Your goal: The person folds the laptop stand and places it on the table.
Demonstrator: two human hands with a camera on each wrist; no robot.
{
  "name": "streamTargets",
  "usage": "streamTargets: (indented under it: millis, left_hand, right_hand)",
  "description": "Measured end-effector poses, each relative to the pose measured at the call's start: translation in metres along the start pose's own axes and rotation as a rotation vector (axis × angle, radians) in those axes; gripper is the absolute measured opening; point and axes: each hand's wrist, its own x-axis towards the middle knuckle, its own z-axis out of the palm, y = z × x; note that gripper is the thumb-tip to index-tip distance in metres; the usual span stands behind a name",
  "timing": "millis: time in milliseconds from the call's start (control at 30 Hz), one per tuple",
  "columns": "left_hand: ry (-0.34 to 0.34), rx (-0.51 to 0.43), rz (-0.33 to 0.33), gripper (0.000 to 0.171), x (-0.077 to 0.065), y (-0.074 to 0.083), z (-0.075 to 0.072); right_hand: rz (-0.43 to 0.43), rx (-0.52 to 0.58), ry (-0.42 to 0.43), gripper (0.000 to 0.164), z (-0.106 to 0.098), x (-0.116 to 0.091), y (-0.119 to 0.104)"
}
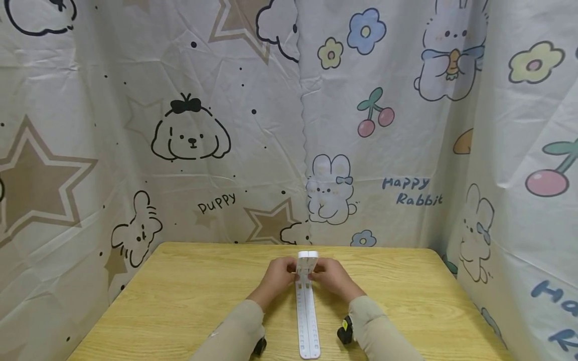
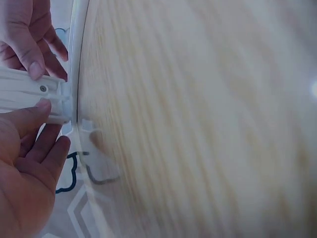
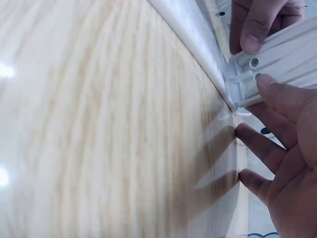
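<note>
A long white plastic folding stand [image 1: 308, 321] lies lengthwise on the table, two notched rails side by side. At its far end a short part [image 1: 307, 259] stands raised. My left hand [image 1: 279, 276] pinches this part from the left, and my right hand [image 1: 335, 277] pinches it from the right. In the left wrist view, the left hand [image 2: 27, 173] has its thumb on the ribbed white face [image 2: 20, 94], near a small screw. Seen from the right wrist, the right hand [image 3: 297, 168] has its thumb on the same face, its lower fingers spread toward the table.
The yellow wood-grain table [image 1: 203, 281] ends at a far edge just beyond the hands. A printed curtain [image 1: 271, 150] hangs behind it and along both sides. A black wrist device [image 1: 345, 330] sits by the right sleeve [image 1: 377, 326].
</note>
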Motion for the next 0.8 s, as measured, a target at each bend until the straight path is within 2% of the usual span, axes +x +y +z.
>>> streamTargets:
  millis: [167, 267, 433, 567, 667, 800]
  left_hand:
    - [-0.016, -0.036, -0.003, 0.016, 0.0, -0.006, -0.002]
    - [-0.051, -0.075, -0.025, 0.015, 0.0, -0.01, -0.005]
    - [-0.143, -0.082, -0.035, 0.014, -0.001, -0.014, -0.011]
    - [-0.203, -0.093, -0.038, 0.018, -0.004, -0.014, -0.017]
    - [-0.225, -0.109, -0.046, 0.022, -0.007, -0.013, -0.02]
    - [-0.234, -0.104, -0.059, 0.026, -0.01, -0.012, -0.022]
  right_hand:
    - [-0.031, 0.085, -0.036, 0.026, -0.002, -0.001, 0.005]
    - [-0.026, 0.127, -0.058, 0.026, -0.003, -0.001, 0.007]
    - [-0.027, 0.126, -0.102, 0.019, -0.007, -0.002, 0.007]
    - [-0.044, 0.097, -0.134, 0.026, -0.009, -0.003, 0.007]
    - [-0.054, 0.107, -0.144, 0.034, -0.01, -0.004, 0.009]
    - [-0.037, 0.146, -0.159, 0.028, -0.01, -0.005, 0.01]
